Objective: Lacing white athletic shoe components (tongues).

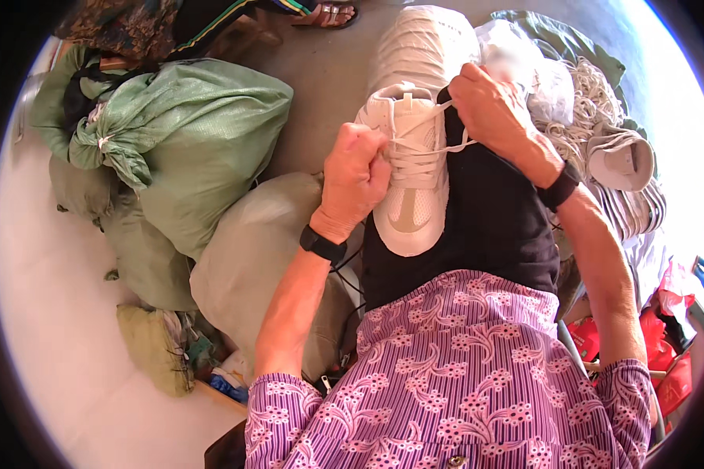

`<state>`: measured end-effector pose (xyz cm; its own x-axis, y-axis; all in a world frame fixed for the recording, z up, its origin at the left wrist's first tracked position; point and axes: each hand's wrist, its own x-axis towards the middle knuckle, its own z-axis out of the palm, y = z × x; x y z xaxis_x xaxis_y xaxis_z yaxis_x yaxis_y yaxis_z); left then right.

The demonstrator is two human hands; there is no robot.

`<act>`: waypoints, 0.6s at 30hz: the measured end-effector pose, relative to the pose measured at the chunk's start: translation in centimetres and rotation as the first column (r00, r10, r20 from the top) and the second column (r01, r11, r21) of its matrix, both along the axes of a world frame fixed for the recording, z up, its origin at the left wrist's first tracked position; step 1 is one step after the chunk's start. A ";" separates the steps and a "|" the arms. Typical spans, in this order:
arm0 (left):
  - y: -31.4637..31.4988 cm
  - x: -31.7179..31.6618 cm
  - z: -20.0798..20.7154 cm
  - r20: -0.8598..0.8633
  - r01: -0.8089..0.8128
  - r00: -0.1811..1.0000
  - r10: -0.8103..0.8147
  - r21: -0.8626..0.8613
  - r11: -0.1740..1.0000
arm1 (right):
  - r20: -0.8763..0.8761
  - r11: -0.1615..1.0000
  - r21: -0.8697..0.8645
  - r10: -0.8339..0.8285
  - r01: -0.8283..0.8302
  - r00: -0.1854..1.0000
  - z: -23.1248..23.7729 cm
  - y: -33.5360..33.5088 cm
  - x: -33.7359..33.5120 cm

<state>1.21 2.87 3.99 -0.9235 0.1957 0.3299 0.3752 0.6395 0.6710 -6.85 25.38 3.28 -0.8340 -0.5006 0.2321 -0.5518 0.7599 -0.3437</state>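
Observation:
A cream-white sneaker (pixel 411 195) rests on my lap, toe toward me, with pale laces (pixel 416 160) crossing its tongue. My right hand (pixel 499 117) is pinched closed on a shoelace, drawn out from the upper eyelets to the right; another lace loop hangs just below it. Against the sneaker's left side, my left hand (pixel 356 176) is curled closed near the eyelets. Whatever its fingers grip is hidden. Just beyond the sneaker lies a cream, wrinkled plastic-wrapped bundle (pixel 424 47).
Large tied green sacks (pixel 211 133) and a pale sack (pixel 246 258) lie at my left. To the right are a heap of white laces (pixel 590 102), an upright shoe (pixel 622 159) and stacked shoe parts (pixel 630 209). Another person's sandalled foot (pixel 335 16) shows at the top.

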 end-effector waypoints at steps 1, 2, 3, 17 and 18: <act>0.0 0.0 0.1 0.030 -0.004 1.000 0.003 0.029 1.000 | -0.006 0.999 -0.035 -0.010 0.010 1.000 0.0 -0.1 0.3; -0.1 0.0 0.2 0.032 0.004 0.999 -0.005 0.021 1.000 | 0.008 0.998 -0.061 -0.021 0.021 1.000 0.0 -0.2 0.6; -0.1 -0.1 0.4 0.059 0.015 0.998 -0.019 0.055 0.998 | -0.022 0.997 -0.066 -0.030 0.028 0.999 0.1 -0.1 1.0; 2.6 -1.6 2.8 0.392 0.021 0.920 -0.020 0.000 1.000 | 0.192 0.923 -0.318 0.287 -0.218 0.938 0.9 1.1 3.9; 2.9 -1.8 2.9 0.515 0.021 0.857 -0.034 0.031 0.999 | 0.140 0.934 -0.297 0.250 -0.200 0.958 0.7 1.0 3.9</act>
<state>-0.55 5.74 6.92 -0.9569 0.2221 -0.1869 -0.0110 0.6156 0.7880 -2.96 26.38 3.95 -0.7467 -0.6160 0.2510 -0.6099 0.4835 -0.6279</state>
